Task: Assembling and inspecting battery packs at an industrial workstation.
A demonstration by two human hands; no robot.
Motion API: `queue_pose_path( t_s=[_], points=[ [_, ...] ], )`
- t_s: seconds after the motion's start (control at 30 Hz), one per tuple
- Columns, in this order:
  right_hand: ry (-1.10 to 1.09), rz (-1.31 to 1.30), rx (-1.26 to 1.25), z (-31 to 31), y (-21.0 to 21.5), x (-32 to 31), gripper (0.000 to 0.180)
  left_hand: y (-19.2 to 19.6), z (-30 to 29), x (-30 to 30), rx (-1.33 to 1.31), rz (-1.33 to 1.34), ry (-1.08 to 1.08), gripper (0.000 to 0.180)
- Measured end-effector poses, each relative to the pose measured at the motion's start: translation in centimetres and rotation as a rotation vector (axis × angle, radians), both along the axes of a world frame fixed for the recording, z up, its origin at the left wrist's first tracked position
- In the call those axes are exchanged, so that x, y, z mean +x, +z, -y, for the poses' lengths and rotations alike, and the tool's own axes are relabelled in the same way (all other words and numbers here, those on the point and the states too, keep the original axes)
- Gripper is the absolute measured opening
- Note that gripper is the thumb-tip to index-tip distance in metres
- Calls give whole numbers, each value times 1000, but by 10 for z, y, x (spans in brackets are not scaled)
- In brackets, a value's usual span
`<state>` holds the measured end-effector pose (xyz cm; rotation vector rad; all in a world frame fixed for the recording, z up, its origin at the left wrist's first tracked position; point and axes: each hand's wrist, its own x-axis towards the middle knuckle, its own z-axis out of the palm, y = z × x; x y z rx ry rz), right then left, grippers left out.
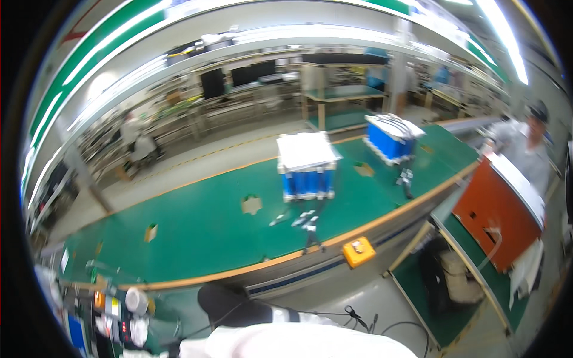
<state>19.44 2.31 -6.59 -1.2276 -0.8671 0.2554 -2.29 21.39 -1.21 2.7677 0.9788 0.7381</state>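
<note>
Neither of my hands shows; only my white clothing point(298, 342) fills the lower edge. In front of me, a blue block-shaped pack point(307, 184) with a white top stands on the long green workbench point(191, 227). Dark leads with pale ends point(310, 224) trail from it toward the bench's near edge. Farther right stands a second blue pack point(385, 140), dark cables lying over its white top. Its leads point(406, 179) also hang toward the near side. The picture is blurred, so fine details are hard to make out.
A yellow box point(359, 252) is fixed at the bench's front edge. At right, a person point(530, 146) stands behind an orange-brown panel point(498, 215) on a green-shelved cart point(444, 292). Tape rolls point(136, 301) and tools lie at lower left. Loose cables point(358, 319) lie below.
</note>
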Motion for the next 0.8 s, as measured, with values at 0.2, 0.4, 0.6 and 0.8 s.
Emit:
queue_pose_path(
  t_s=[0.2, 0.4, 0.6, 0.8],
  points=[
    [-20, 137, -48, 7, -18, -53, 17, -18, 9, 44, 16, -14, 72, 34],
    [3, 261, -163, 80, 93, -86, 28, 6, 39, 17, -211, 137, 97, 47],
    [139, 130, -278, 36, 91, -71, 33, -13, 14, 17, -239, 19, 141, 47],
    [163, 55, -257, -19, 62, -43, 26, 6, 24, 31, -448, -66, 253, 48]
  ],
)
